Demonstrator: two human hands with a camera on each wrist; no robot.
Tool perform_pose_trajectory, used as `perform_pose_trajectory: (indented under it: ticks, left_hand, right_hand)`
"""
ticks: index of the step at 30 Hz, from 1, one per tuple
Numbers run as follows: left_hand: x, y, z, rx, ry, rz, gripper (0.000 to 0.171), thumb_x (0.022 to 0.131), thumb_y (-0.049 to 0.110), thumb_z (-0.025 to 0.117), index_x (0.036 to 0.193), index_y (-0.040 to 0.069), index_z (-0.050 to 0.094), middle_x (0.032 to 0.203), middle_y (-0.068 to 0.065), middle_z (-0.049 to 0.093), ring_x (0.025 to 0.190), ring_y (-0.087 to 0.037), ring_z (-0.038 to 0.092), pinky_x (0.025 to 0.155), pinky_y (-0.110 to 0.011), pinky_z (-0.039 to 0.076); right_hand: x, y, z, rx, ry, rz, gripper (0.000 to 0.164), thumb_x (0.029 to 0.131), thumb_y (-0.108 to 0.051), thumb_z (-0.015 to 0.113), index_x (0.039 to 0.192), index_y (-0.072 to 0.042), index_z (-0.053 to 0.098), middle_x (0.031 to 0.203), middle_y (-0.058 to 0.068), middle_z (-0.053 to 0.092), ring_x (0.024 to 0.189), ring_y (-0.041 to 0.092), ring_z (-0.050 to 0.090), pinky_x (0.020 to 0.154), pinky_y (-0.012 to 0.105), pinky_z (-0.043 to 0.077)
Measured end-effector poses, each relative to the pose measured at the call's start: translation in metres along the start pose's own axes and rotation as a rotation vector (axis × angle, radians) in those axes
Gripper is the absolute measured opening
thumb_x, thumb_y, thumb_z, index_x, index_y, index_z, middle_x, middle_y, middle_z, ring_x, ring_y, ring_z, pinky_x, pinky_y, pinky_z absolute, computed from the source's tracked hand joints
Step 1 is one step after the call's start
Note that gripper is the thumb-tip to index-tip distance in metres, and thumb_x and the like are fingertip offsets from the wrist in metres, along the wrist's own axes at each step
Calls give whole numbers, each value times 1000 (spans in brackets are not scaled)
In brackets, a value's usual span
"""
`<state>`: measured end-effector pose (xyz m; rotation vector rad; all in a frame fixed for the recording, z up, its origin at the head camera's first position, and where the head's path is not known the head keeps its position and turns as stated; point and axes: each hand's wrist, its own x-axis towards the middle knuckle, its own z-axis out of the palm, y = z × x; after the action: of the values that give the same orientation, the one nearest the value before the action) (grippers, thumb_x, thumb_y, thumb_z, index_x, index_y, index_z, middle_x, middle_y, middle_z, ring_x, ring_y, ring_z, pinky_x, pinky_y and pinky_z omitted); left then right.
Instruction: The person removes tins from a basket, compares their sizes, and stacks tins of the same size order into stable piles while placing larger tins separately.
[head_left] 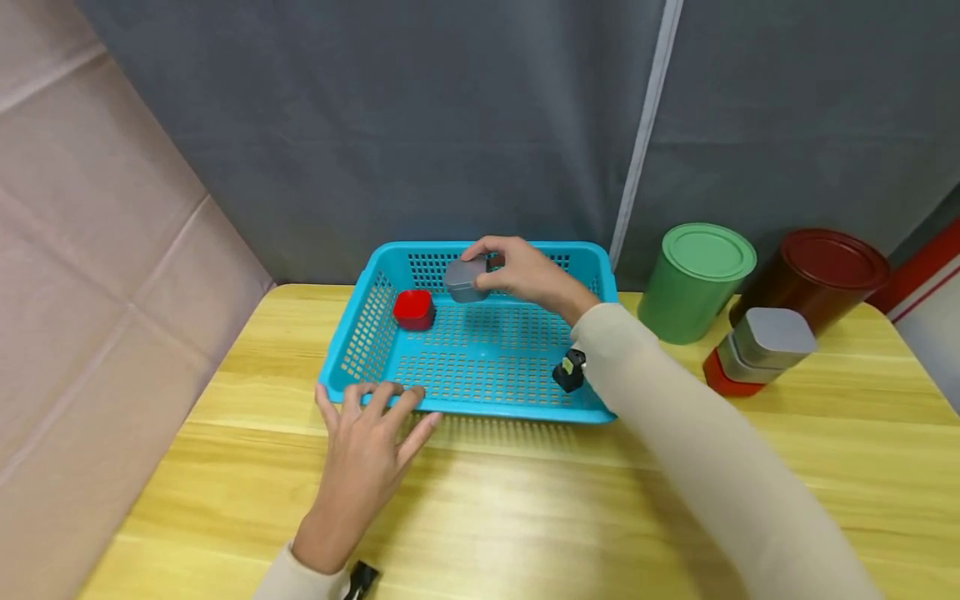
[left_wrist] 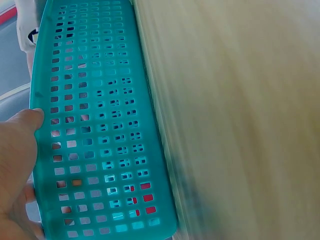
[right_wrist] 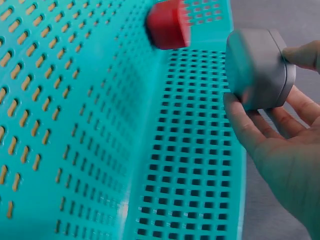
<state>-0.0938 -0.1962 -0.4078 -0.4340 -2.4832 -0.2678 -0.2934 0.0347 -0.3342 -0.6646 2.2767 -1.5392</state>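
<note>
Over the back part of a turquoise plastic basket, my right hand holds a small grey rounded-square box between thumb and fingers. The right wrist view shows the grey box tilted, with a seam round it. A red box of similar shape sits inside the basket at the left; in the right wrist view the red box is blurred. My left hand rests with spread fingers on the near left rim. In the left wrist view its thumb touches the basket's edge.
To the right stand a green lidded canister, a dark red lidded canister and a stack of grey boxes on a red one. A grey curtain hangs behind the wooden table.
</note>
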Motion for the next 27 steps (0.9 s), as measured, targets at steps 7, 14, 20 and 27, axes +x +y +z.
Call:
perform_pose_trajectory:
  ticks: [7, 14, 20, 27]
  left_hand:
    - [2, -2, 1, 0, 8, 4, 34, 89, 44, 74, 108, 16, 77, 102, -8, 72, 103, -46, 58, 102, -93, 16]
    - [2, -5, 2, -5, 18, 6, 49, 102, 58, 53, 106, 16, 77, 102, -7, 72, 102, -45, 58, 103, -93, 16]
    - [2, -6, 3, -4, 8, 1, 35, 91, 47, 70, 106, 17, 78, 102, -7, 72, 103, -46, 58, 103, -93, 15]
    - [2, -5, 3, -5, 6, 0, 33, 89, 45, 73, 106, 16, 78, 102, -8, 72, 103, -46, 58, 104, -92, 15]
  right_hand:
    - [-23, -13, -16, -39, 37, -9, 42, 91, -11, 67, 133, -13, 66, 131, 10, 63, 113, 29, 59, 90, 41, 52]
    - [-47, -23, -29, 2, 54, -19, 46, 91, -10, 68, 136, -14, 66, 136, 9, 62, 120, 27, 59, 96, 46, 51]
    - [-72, -27, -44, -33, 72, -42, 45, 91, -9, 67, 136, -16, 67, 141, 5, 60, 125, 27, 58, 96, 41, 49]
    - [-111, -23, -64, -24, 115, -45, 46, 93, -7, 65, 138, -16, 66, 140, 6, 60, 121, 27, 56, 90, 34, 51]
